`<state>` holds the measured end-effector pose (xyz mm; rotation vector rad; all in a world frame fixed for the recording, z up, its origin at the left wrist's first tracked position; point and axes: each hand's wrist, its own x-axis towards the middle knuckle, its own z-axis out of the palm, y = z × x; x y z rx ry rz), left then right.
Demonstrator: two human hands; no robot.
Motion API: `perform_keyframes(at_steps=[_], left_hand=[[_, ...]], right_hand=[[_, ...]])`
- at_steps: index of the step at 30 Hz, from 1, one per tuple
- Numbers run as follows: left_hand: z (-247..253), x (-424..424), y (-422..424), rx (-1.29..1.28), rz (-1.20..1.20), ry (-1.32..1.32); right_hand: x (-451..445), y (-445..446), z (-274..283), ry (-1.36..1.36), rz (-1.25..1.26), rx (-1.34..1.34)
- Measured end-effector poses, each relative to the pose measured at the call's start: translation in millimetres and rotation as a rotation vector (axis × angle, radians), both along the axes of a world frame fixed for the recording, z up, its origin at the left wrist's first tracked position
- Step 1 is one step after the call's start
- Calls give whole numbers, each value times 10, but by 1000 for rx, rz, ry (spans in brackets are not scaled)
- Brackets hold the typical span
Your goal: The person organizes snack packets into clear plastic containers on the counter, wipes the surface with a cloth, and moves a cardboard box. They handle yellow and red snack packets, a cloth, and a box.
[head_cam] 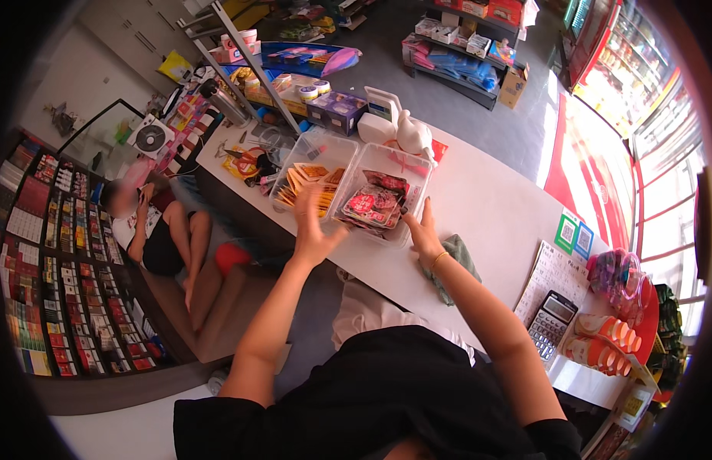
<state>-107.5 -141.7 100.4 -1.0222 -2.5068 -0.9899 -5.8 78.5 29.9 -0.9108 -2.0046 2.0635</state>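
Note:
Two clear plastic bins stand side by side on the white counter (pixel 476 190). Orange snack packets (pixel 334 176) fill part of the left bin (pixel 338 148). In the right bin (pixel 420 178) lie dark red snack pouches (pixel 372 202), stacked flat. My left hand (pixel 311 230), slightly blurred, is over the near edge of the left bin, fingers spread and nothing held. Beside the right bin's near right corner is my right hand (pixel 426 236), thumb and fingers apart; whether it touches the wall I cannot tell. A green cloth (pixel 456 264) lies partly behind my right wrist.
A calculator (pixel 551 322), a handwritten sheet (pixel 548 276) and orange paper cups (pixel 600 339) are on the right. Orange-handled scissors (pixel 249 161), a purple box (pixel 337 109) and a white scale (pixel 381 112) stand behind the bins. At left a person (pixel 160 224) sits beside packed shelves (pixel 68 259).

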Motion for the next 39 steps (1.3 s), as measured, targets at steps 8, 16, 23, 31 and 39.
perform_keyframes(at_steps=[8, 16, 23, 31, 39], left_hand=[[-395, -190, -95, 930, 361, -1106], [-358, -375, -216, 940, 230, -1211], [-381, -327, -139, 904, 167, -1249], [-780, -354, -194, 1100, 553, -1274], [-1182, -386, -69, 1123, 491, -1338]], right_hand=[[76, -215, 369, -93, 38, -399], [116, -206, 286, -85, 110, -385], [314, -25, 177, 21, 72, -306], [433, 310, -193, -38, 174, 450], [1358, 256, -191, -240, 329, 1061]])
